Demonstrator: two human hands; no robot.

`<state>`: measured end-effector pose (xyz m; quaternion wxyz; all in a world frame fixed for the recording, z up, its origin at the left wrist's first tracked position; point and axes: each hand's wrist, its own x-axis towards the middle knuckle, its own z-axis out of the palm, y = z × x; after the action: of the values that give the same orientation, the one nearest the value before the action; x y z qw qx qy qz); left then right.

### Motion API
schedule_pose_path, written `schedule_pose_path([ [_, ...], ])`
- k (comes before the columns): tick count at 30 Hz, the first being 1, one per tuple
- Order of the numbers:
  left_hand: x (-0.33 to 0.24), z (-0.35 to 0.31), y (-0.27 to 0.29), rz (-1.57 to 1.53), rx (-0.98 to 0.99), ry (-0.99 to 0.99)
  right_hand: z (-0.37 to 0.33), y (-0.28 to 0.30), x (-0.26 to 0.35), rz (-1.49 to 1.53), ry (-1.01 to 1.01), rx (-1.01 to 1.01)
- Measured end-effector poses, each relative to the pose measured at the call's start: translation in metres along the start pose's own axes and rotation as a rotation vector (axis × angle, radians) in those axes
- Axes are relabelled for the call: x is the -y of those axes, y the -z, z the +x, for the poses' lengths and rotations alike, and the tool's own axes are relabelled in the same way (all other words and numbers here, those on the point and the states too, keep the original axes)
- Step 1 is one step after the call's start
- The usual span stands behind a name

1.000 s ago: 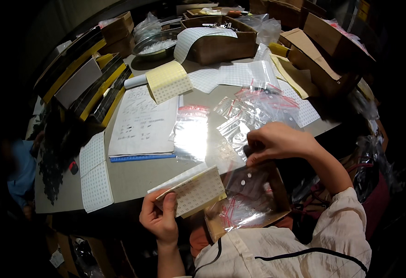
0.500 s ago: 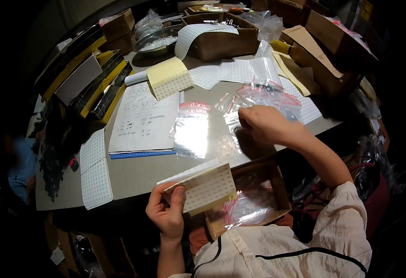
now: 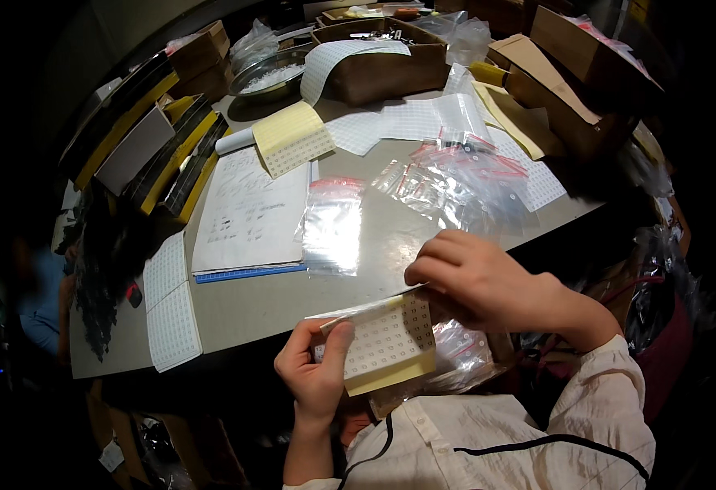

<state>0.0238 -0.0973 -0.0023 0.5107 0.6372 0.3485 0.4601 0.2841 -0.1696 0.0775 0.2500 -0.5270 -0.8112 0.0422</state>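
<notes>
My left hand (image 3: 317, 363) is closed on a folded label sheet (image 3: 386, 343), its thumb on the front and its fingers behind. Rows of small printed labels cover the sheet, and a yellow backing strip shows along its bottom. At the sheet's upper right corner, my right hand (image 3: 476, 282) has its fingers bent and pressed together round the edge; its fingertips are partly hidden. Just beyond lie clear zip bags (image 3: 423, 188), some with red seals. A stack of clear zip bags (image 3: 333, 229) lies farther left, shining under the light.
Below my hands sits a box of bagged pieces (image 3: 464, 347). A paper pad (image 3: 247, 216) lies left of the bags, with more label sheets (image 3: 170, 302) beside it. Yellow-edged boxes (image 3: 153, 163), a bowl of white pieces (image 3: 272, 77) and a cardboard box (image 3: 390, 73) stand farther back.
My right hand has come back from the clear bags to the label sheet's upper right corner. My left hand and the sheet have shifted slightly right and down.
</notes>
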Motion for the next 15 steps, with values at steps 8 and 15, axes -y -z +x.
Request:
schedule_pose_path([
  [8,0.001,0.002,-0.01,-0.004,0.023,-0.004,-0.016,-0.016,0.01,-0.316,0.065,-0.052],
  [15,-0.004,0.01,-0.011,-0.059,0.03,0.098,-0.025,-0.023,0.011,-0.487,0.262,-0.144],
])
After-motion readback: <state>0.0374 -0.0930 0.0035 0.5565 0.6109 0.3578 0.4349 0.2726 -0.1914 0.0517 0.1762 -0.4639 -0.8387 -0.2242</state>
